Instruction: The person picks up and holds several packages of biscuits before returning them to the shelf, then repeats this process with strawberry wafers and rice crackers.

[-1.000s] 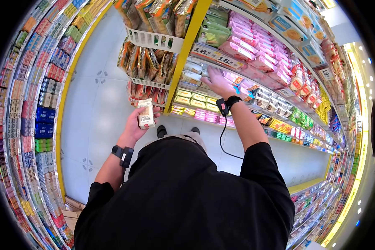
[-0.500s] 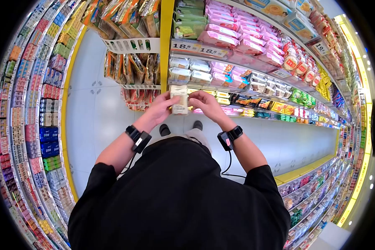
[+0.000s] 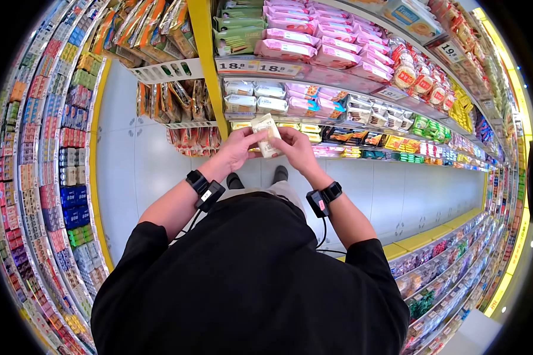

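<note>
A small cream-coloured snack packet (image 3: 267, 131) is held up in front of my body, tilted with its top leaning left. My left hand (image 3: 238, 148) grips it from the left, thumb across its front. From the other side my right hand (image 3: 295, 149) pinches its right edge with the fingertips. The print on the packet is too small to read. Just behind it, white packets (image 3: 270, 105) and pink-and-blue packets (image 3: 307, 106) sit on a shelf.
Shelves of pink packs (image 3: 287, 50) and green packs (image 3: 238, 41) stand ahead, with a price strip (image 3: 260, 67) below. Wire baskets (image 3: 169, 72) of bagged snacks hang left of a yellow post (image 3: 208, 59). More stocked shelves (image 3: 71, 177) line the left side.
My right hand has closed in from beside the packet and now touches it. The packet has gone from upright to tilted and shifted slightly right. The view has turned a little.
</note>
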The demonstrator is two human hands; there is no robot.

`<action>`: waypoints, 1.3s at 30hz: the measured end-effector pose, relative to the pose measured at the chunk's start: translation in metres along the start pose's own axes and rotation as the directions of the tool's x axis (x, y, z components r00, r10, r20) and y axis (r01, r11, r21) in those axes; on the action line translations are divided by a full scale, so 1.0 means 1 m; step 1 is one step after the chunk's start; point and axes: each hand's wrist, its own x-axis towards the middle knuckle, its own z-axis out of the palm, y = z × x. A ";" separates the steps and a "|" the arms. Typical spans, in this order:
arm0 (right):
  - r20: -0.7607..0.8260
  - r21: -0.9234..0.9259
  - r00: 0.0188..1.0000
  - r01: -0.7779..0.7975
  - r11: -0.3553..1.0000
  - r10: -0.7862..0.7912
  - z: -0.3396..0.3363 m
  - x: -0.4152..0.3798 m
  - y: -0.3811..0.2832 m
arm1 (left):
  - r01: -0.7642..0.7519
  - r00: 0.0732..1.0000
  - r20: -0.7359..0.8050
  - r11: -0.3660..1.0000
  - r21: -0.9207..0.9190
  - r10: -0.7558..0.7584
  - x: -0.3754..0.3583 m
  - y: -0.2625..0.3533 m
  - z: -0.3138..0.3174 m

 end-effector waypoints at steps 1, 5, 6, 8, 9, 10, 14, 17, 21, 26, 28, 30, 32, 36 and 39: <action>0.004 0.025 1.000 -0.020 0.999 0.020 -0.003 0.001 -0.002 | 0.019 1.000 -0.025 1.000 0.019 -0.019 0.000 0.002 0.004; 0.047 -0.057 0.999 0.019 0.998 -0.016 -0.022 0.009 0.012 | 0.001 0.999 -0.052 0.996 0.090 0.004 0.002 0.003 0.013; 0.054 -0.060 0.998 0.023 0.998 -0.020 -0.024 0.009 0.008 | -0.009 0.999 -0.044 0.996 0.093 0.013 0.002 0.004 0.015; 0.073 -0.047 0.997 0.017 0.999 -0.013 -0.029 0.007 -0.001 | -0.028 0.999 -0.028 0.995 0.098 0.031 0.002 0.003 0.018; 0.085 -0.032 0.996 0.007 0.999 -0.005 -0.032 0.006 -0.004 | -0.040 0.999 -0.032 0.994 0.103 0.043 0.002 0.003 0.021; 0.096 -0.018 0.995 -0.002 1.000 0.004 -0.035 0.007 -0.006 | -0.051 0.998 -0.035 0.993 0.107 0.055 0.002 0.003 0.023; 0.140 -0.006 0.990 -0.034 0.999 0.034 -0.051 0.014 -0.002 | -0.068 0.995 -0.069 0.988 0.136 0.078 0.004 0.001 0.034; 0.173 -0.011 0.982 -0.069 0.998 0.070 -0.055 0.018 -0.011 | -0.052 0.988 -0.136 0.989 0.135 0.070 0.007 -0.003 0.040; 0.241 -0.061 0.968 -0.062 0.996 0.075 -0.063 0.026 -0.009 | -0.031 0.985 -0.168 0.998 0.056 0.040 0.005 -0.005 0.036; 0.145 -0.180 0.988 0.080 0.980 -0.054 -0.066 0.062 0.004 | -0.074 0.945 -0.317 0.997 0.034 0.081 -0.007 -0.013 0.014; 0.065 -0.253 0.996 0.083 0.964 -0.068 -0.063 0.086 -0.002 | -0.082 0.923 -0.367 0.992 0.098 0.113 -0.012 -0.026 0.000; 0.035 -0.248 0.999 -0.019 0.968 0.029 -0.063 0.117 -0.002 | -0.071 0.910 -0.398 0.989 0.127 0.117 -0.022 -0.036 -0.012; 0.007 -0.475 0.980 0.180 0.861 -0.201 -0.055 0.138 -0.003 | -0.046 0.905 -0.415 0.992 0.114 0.090 -0.037 -0.045 -0.018; 0.058 -0.796 0.956 0.217 0.565 -0.286 -0.045 0.176 0.007 | -0.052 0.875 -0.479 0.997 0.053 0.071 -0.064 -0.059 -0.027; 0.099 -0.791 0.943 0.267 0.550 -0.316 -0.040 0.202 0.016 | -0.101 0.849 -0.522 0.995 -0.019 0.077 -0.083 -0.065 -0.035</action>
